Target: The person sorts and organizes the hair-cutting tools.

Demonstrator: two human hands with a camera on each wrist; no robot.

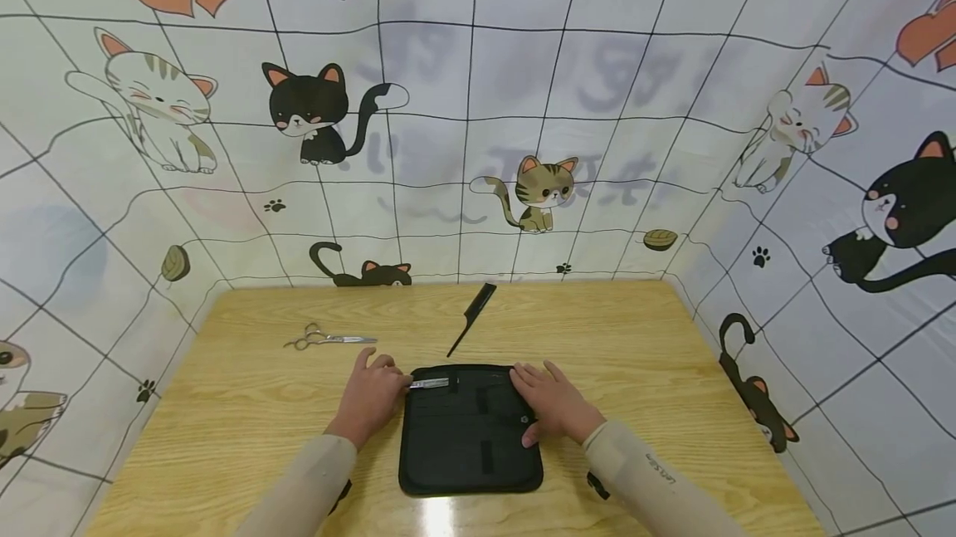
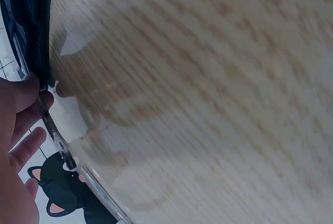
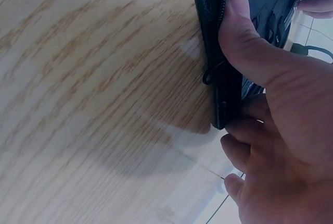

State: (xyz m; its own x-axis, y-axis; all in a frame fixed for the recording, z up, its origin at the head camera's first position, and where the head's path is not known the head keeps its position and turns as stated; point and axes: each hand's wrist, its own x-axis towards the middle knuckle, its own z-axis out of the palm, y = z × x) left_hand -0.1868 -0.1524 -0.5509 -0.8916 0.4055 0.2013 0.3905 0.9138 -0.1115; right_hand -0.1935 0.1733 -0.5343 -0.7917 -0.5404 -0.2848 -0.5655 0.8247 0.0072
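A flat black zip case with inner straps lies on the wooden table. At its far left corner, my left hand pinches the end of a slim silver tool. The tool lies across the case's upper left, its right end at a small black strap; its kind is not clear. My right hand holds the far right corner of the case. In the right wrist view, the thumb lies on top near the zip, and the other fingers curl at the corner. Behind the left hand lie silver scissors.
A black tail comb lies beyond the case, its thin tail pointing towards it. The wooden table backs onto a white cloth with a grid and cat prints, which also rises at both sides.
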